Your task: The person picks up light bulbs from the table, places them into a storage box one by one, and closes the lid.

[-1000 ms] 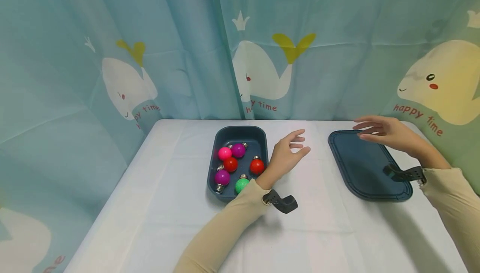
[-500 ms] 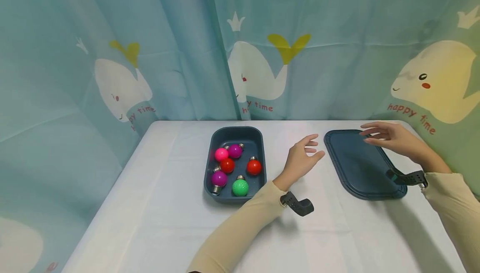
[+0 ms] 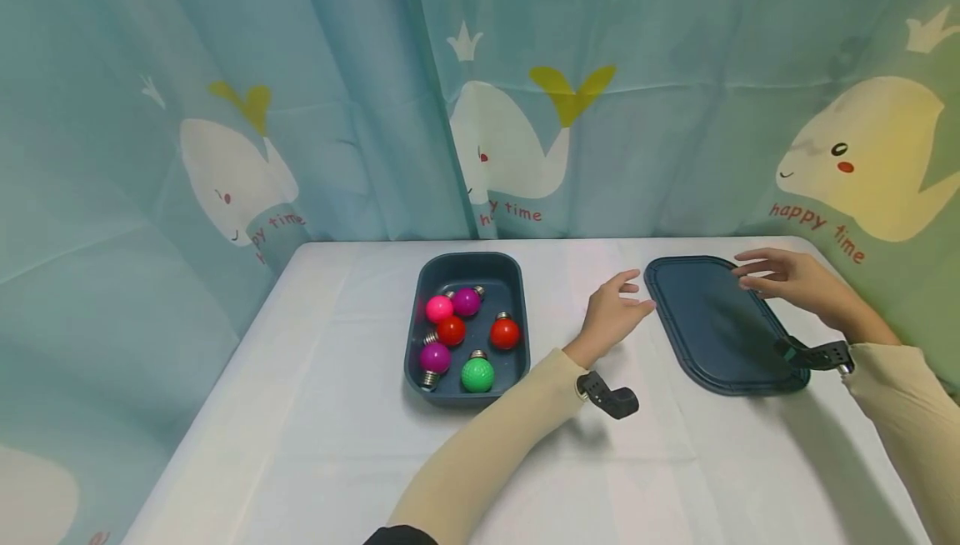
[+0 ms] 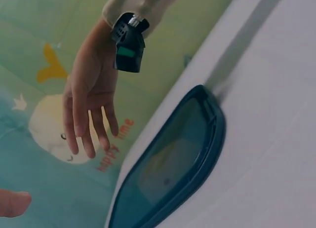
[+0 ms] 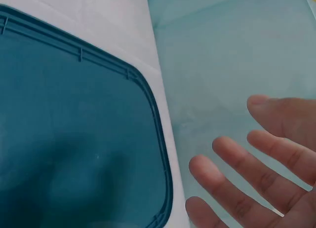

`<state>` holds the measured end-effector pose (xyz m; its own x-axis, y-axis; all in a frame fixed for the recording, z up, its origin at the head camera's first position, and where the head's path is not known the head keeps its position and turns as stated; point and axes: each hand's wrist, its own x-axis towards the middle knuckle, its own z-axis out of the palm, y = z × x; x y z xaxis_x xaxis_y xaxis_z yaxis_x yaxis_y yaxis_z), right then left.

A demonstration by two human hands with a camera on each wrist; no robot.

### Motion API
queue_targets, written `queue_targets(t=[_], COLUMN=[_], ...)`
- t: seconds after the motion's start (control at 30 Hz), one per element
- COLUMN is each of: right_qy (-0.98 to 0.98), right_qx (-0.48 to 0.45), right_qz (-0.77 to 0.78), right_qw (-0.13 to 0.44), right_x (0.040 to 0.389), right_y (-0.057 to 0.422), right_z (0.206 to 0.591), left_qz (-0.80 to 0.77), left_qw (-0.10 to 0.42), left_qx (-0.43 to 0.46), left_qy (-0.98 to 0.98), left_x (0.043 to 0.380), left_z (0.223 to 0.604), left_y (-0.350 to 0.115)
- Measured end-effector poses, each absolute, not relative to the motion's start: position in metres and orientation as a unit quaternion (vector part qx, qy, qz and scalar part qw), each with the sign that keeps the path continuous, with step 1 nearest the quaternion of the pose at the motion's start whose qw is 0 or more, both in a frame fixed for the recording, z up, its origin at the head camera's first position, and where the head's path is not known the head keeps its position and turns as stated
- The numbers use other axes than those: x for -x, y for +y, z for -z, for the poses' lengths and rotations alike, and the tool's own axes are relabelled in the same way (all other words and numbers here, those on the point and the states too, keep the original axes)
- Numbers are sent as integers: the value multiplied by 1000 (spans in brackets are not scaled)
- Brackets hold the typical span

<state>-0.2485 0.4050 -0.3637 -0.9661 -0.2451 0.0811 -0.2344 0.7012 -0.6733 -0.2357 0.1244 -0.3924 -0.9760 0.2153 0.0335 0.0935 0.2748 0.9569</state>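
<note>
My left hand hangs between a dark blue box and a dark blue lid, relaxed fingers apart from both and holding nothing. My right hand hovers over the right far edge of the lid, fingers spread loosely, nothing in them. The lid lies flat on the table, its rimmed, grooved edge showing close up in the right wrist view. In the box lie small coloured light bulbs with metal screw bases: a green one, a pink one, two purple and two red. Only the left thumb shows in the left wrist view.
A white cloth covers the table. Behind and to the sides hangs a blue-green curtain printed with whales. A black camera strap is on each wrist, over beige sleeves.
My left hand has moved right, away from over the box's edge and towards the lid, uncovering the green bulb. My right hand stays over the lid, slightly lower. The head view has shifted a little.
</note>
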Motion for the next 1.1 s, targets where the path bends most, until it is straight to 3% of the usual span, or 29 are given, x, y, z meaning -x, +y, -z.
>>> queue_targets(t=[0.57,1.1], right_qy=[928,905], right_qx=[47,-8], right_qz=[358,397], right_qw=[90,152], right_x=[252,264], right_y=[432,466], right_z=[379,401], left_qz=[-706,-705], left_qw=[144,177], left_qx=[-9,29], left_qy=[693,686], left_x=[250,259], left_z=[415,423], left_y=[146,162])
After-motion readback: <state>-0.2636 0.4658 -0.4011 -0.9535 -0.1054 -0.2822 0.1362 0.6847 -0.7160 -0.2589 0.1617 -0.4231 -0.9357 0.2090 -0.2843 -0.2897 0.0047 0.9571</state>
